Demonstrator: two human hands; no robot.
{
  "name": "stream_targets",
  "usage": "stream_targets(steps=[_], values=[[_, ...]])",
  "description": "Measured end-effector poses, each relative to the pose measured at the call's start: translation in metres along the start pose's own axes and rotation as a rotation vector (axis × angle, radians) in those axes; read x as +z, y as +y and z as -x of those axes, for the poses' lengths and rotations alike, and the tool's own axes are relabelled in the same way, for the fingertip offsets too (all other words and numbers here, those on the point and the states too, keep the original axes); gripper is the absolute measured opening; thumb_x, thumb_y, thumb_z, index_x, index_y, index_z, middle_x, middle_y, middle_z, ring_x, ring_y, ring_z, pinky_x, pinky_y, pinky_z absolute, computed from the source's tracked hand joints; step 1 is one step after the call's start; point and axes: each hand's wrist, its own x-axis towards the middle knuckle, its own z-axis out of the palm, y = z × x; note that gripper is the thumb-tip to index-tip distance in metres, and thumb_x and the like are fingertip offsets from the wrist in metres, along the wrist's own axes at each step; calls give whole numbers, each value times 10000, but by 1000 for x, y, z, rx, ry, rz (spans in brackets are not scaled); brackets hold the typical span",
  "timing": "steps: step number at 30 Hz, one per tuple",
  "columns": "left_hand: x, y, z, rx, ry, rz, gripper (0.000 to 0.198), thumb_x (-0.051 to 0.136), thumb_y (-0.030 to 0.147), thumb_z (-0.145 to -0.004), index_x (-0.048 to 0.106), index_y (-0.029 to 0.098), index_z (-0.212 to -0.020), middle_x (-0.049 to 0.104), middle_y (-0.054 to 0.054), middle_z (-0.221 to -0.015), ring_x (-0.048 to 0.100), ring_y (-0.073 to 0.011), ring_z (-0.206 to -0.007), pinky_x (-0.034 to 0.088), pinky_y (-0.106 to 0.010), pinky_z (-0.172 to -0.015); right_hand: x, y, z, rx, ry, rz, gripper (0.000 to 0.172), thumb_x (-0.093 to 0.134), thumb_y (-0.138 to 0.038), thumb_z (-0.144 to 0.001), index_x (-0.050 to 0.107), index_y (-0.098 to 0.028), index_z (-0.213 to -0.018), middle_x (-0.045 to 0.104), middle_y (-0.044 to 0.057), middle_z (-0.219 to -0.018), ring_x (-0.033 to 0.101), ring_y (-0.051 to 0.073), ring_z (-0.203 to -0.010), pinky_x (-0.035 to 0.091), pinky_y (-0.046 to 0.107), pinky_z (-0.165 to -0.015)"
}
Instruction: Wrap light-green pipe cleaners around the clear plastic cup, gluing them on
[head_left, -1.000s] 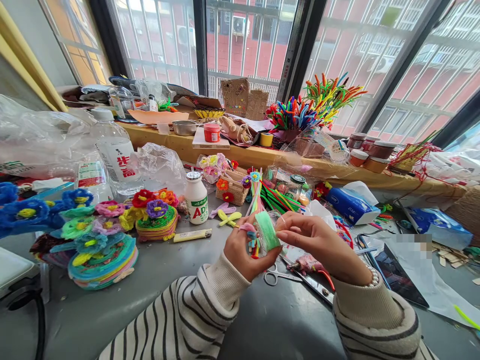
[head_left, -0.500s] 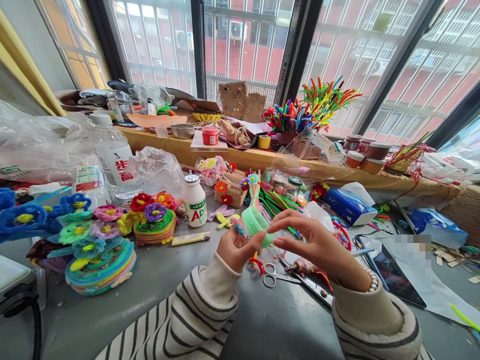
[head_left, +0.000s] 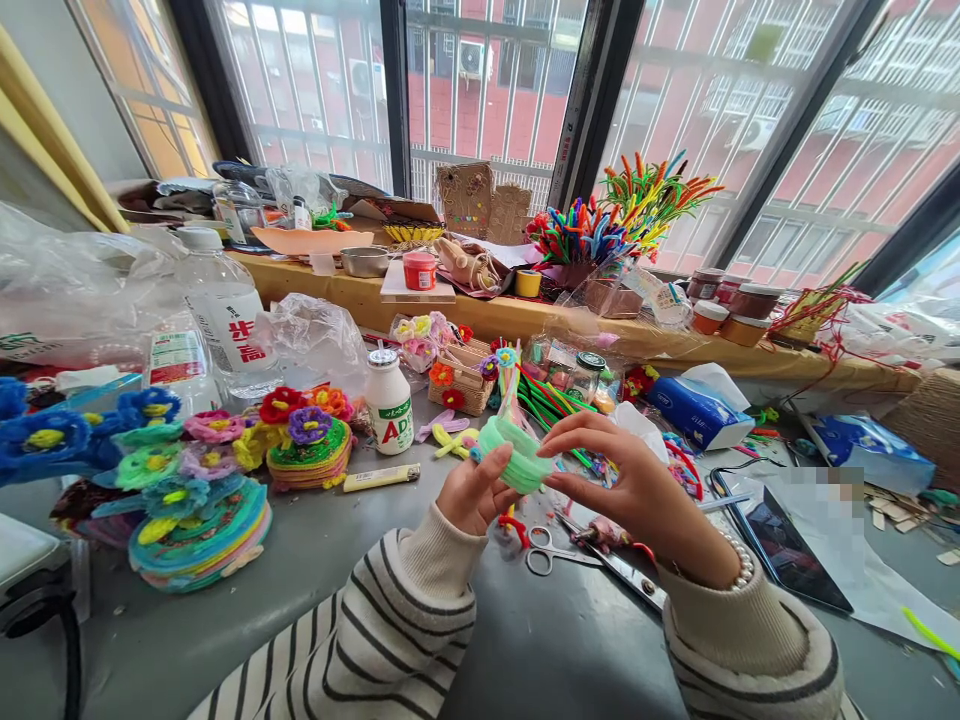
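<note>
Desk front: a bare stretch of grey desk (head_left: 525,640) fills the lower middle of the frame, between two striped sleeves (head_left: 382,640).
Left hand (head_left: 471,497): just below centre, fingers gripping the left side of the green ring (head_left: 517,464).
Right hand (head_left: 619,480): right of the ring, fingers bent (a pearl bracelet (head_left: 744,560) circles the wrist), tips by the rim; whether they pinch it, I cannot tell.
Green ring: held tilted above the desk, slightly below the frame's centre.
Blades: small scissors (head_left: 551,552) and larger shears (head_left: 637,578) lie on the desk, lower right of centre.
Left of frame: fuzzy flowers on a round layered base (head_left: 206,535); a lighter (head_left: 382,478) in front of a white bottle (head_left: 390,405).
Right of frame: a blue tissue pack (head_left: 694,412).
Ledge (head_left: 480,308): a red jar (head_left: 420,271), left of bunched pipe cleaners (head_left: 581,238).
Farthest: barred windows (head_left: 491,110) along the top.
</note>
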Motion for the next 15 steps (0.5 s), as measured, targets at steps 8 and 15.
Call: stream_targets(steps=[8,15], values=[[3,7,0,-118,128,186,384,478,237,-801,412,57,-1134,649,-98,-822,654,-170,-682,527,-256,-620,1,3,1,-17,68,162,272,606,-261,-733,575,-189,-994,550,76,-1012,509,193,-970,411,353,-850],[2,7,-2,-140,141,202,436,459,222,-818,343,46,-1199,640,-106,-849,658,-178,-697,536,-270,-636,5,9,-1,2,68,109,248,597,-290,-744,571,-196,-972,561,71,-1003,510,194,-972,403,347,-852]])
